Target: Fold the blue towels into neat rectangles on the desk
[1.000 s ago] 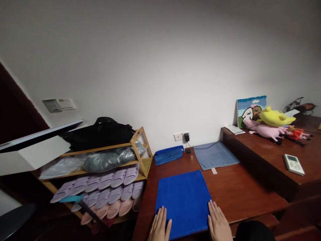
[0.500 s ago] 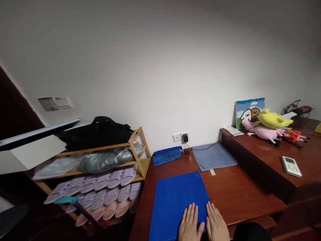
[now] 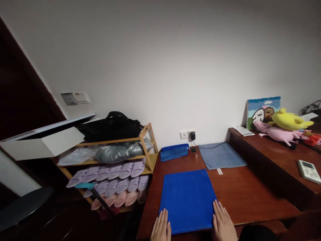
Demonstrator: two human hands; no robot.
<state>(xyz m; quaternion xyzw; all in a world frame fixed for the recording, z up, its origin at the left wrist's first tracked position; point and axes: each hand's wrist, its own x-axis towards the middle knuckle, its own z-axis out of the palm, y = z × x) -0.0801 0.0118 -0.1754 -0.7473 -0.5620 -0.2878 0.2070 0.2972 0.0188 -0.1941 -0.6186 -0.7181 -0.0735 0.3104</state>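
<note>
A bright blue cloth (image 3: 188, 201) lies flat and spread out on the reddish-brown wooden desk (image 3: 253, 194). My left hand (image 3: 161, 226) rests at the cloth's lower left edge, fingers stretched out. At the lower right edge lies my right hand (image 3: 223, 221), flat, with its fingertips touching the cloth's border. Neither hand grips anything. Behind, near the wall, are a folded blue cloth (image 3: 175, 152) and a grey-blue cloth (image 3: 220, 155) with a small white tag.
A wooden rack (image 3: 147, 150) on the left holds slippers (image 3: 126, 170) and a black bag (image 3: 112, 127). A raised desk section (image 3: 273, 154) on the right carries plush toys (image 3: 281, 129) and a white remote (image 3: 309, 170). A black plug (image 3: 193, 135) sits in the wall socket.
My left hand has moved left from the cloth's right part to its left edge. My right hand stays by the right edge. The view has turned slightly left.
</note>
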